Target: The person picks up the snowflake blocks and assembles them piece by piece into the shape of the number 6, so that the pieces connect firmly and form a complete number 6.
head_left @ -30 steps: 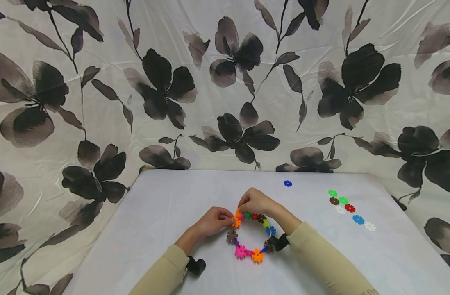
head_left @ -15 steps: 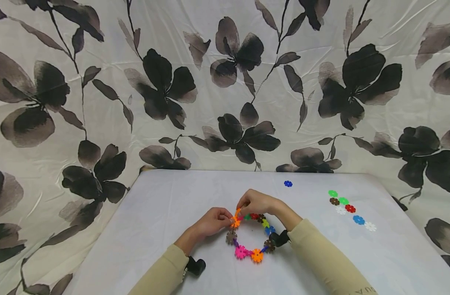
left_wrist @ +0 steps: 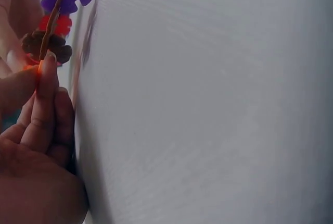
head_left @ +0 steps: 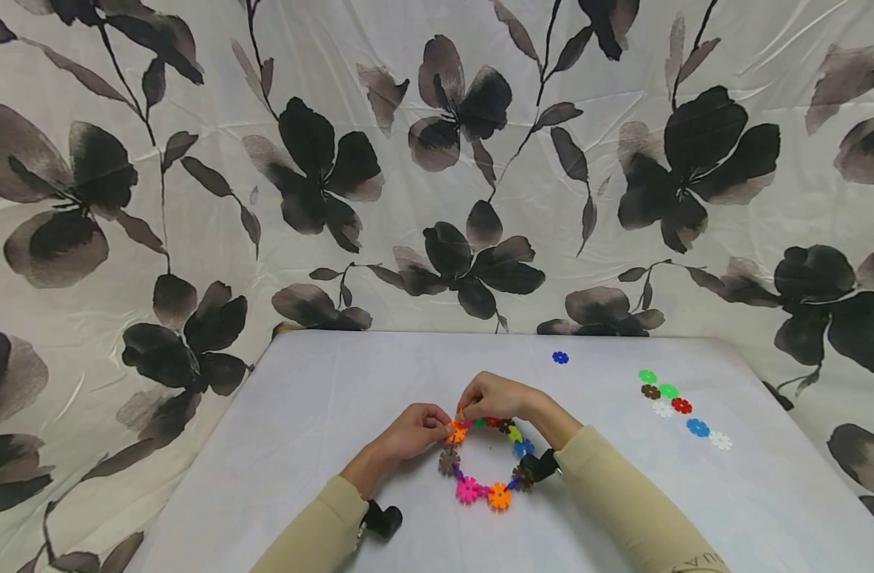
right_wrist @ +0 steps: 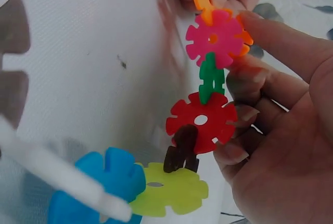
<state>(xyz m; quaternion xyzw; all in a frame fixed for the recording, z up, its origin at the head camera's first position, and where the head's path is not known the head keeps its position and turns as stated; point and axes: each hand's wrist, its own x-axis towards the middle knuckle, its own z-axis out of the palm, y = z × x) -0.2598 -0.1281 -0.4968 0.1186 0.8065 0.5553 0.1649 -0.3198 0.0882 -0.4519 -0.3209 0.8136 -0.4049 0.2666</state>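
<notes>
A ring of slotted, flower-shaped plastic discs, joined edge to edge, lies on the white table; a pink disc (head_left: 468, 489) and an orange disc (head_left: 499, 497) form its near side. My left hand (head_left: 417, 430) pinches another orange disc (head_left: 456, 433) at the ring's far left, between thumb and fingers. Just right of it, my right hand (head_left: 500, 395) pinches an orange disc (right_wrist: 246, 37) beside a pink one (right_wrist: 210, 36). From there a green disc (right_wrist: 210, 81), a red disc (right_wrist: 200, 122) and a lime disc (right_wrist: 174, 190) follow, the red one near my curled fingers.
Loose discs lie flat at the right: green (head_left: 647, 376), brown (head_left: 650, 391), red (head_left: 682, 405), blue (head_left: 698, 427) and white (head_left: 720, 440). A dark blue disc (head_left: 560, 357) lies near the table's far edge. A floral cloth (head_left: 451, 183) hangs behind.
My right hand has moved slightly down and left, closer to my left hand, and now covers the upright orange disc seen earlier. The left hand and loose discs stay put.
</notes>
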